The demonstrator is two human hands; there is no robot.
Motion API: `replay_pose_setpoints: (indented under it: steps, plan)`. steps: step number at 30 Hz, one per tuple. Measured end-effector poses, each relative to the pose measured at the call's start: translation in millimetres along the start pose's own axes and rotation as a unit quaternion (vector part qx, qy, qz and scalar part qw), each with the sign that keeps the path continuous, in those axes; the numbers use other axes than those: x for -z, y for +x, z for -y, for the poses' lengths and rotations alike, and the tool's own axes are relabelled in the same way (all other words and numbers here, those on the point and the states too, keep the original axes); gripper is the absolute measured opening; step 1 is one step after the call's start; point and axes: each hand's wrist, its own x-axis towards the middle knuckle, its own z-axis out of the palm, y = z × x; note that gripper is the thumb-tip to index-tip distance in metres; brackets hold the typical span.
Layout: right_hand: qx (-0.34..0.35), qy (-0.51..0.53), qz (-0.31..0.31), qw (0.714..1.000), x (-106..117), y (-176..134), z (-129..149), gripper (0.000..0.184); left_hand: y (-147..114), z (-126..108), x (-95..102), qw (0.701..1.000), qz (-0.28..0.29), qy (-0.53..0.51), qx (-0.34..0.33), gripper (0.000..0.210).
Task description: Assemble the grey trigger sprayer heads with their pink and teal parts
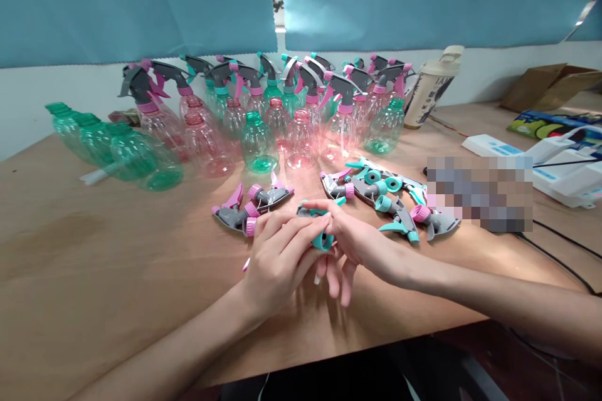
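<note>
Above the front of the table, my left hand (pixel 277 263) and my right hand (pixel 355 241) meet around a teal-and-grey trigger spray head (pixel 323 242). Its teal collar faces me, and much of its body is hidden by my fingers. My left hand's fingers are closed over it from the left. The right thumb and index finger pinch it from the other side, while the remaining right fingers hang loosely below. Loose pink-and-grey spray heads (pixel 230 213) lie just beyond my left hand. Teal and pink ones, including a teal-collared spray head (pixel 397 216), lie beyond my right hand.
Behind stand several pink and green bottles, many with spray heads, among them an uncapped green bottle (pixel 259 147). Tilted green bottles (pixel 134 153) lie at left. A shaker cup (pixel 430 88), cardboard box (pixel 548 88), white device (pixel 557 163) and black cables are at right.
</note>
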Motion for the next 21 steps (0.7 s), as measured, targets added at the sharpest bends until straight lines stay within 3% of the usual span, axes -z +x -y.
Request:
replay_pose_setpoints:
  steps: [8, 16, 21]
  plan:
    - [0.035, 0.053, -0.032, 0.997, -12, 6, -11, 0.052, 1, -1, 2.1, 1.0, -0.011, 0.026, 0.007, 0.017]
    - [0.004, 0.01, -0.003, 1.0, 1, 10, 0, 0.063, 1, 0, -0.6, 1.0, 0.008, 0.01, 0.027, 0.015]
    - [0.005, 0.054, -0.053, 0.997, -7, 13, -5, 0.053, 1, 2, -2.5, 0.999, -0.003, 0.027, 0.023, 0.017]
